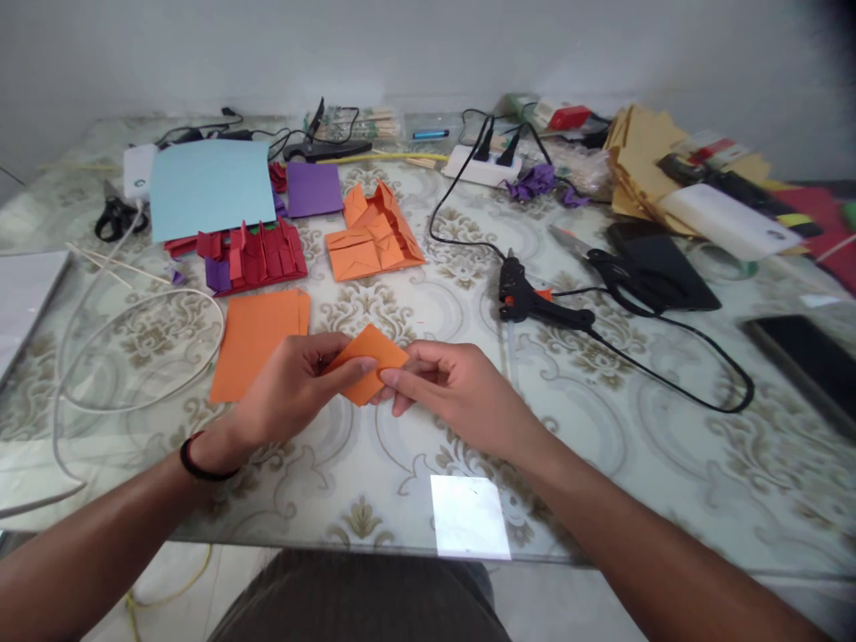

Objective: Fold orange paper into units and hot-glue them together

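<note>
A small orange paper square (372, 347), turned with a corner pointing up, is held between both hands above the table. My left hand (294, 383) pinches its left side, the thumb lying across the front. My right hand (445, 383) grips its lower right edge between thumb and fingers. Flat orange sheets (251, 339) lie on the table, partly behind my left hand. Farther back sit folded orange pieces (374, 245), and to their left stands a row of folded red pieces (260, 254).
A black glue gun (535, 299) with its cable lies right of centre, near scissors (635, 281) and phones (669, 263). A light blue sheet (210, 187), purple paper (314, 189) and a power strip (481, 167) are behind. A white square (470, 517) lies at the front edge.
</note>
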Demonstrator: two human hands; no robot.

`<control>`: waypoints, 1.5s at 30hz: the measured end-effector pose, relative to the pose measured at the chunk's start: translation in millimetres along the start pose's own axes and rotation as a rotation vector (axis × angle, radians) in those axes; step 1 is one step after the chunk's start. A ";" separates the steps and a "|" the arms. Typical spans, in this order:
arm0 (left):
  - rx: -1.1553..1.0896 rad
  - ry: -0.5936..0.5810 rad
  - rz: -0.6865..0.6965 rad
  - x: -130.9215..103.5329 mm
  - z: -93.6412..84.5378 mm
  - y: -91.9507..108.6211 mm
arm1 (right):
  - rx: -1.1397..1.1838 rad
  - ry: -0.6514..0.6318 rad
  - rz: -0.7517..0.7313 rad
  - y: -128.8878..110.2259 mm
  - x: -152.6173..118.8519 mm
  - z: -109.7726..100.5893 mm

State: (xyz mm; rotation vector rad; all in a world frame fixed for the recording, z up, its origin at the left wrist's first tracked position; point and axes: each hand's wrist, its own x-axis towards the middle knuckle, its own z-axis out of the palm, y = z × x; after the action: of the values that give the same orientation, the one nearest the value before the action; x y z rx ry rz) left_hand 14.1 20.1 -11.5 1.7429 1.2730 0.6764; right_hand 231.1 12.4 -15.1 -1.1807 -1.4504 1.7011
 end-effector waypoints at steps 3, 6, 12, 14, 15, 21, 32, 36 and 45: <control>0.002 -0.001 -0.007 -0.5 2.2 3.3 | -0.007 -0.004 0.005 0.6 -1.5 1.0; 0.005 -0.006 -0.016 -0.6 1.7 4.9 | -0.027 -0.003 -0.021 0.6 -2.9 0.6; -0.009 0.005 -0.016 -0.1 -3.2 8.3 | -0.015 -0.030 -0.129 -1.2 -3.0 -2.5; -0.044 -0.018 -0.026 0.2 -4.3 8.4 | -0.029 -0.035 -0.141 -1.9 -2.9 -3.2; -0.063 -0.034 -0.035 0.2 -4.6 7.9 | -0.040 -0.035 -0.146 -2.3 -3.0 -3.4; -0.070 -0.110 -0.030 -1.8 -3.6 1.8 | -0.086 0.025 -0.172 -3.4 -4.2 -5.4; -0.009 -0.144 0.038 -2.1 -1.1 7.2 | -0.010 0.076 -0.181 -2.8 -2.4 -4.5; -0.035 -0.151 0.032 -3.1 -2.1 8.1 | 0.003 0.073 -0.174 -3.2 -2.9 -2.8; -0.038 -0.240 0.049 -4.3 0.4 7.9 | -0.012 0.099 -0.214 -0.9 -1.9 -0.3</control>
State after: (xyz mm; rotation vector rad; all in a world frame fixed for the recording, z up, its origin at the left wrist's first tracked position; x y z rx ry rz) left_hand 16.8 15.0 -4.6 1.7699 1.0498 0.4975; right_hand 232.1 11.0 -13.7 -1.0586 -1.4712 1.4709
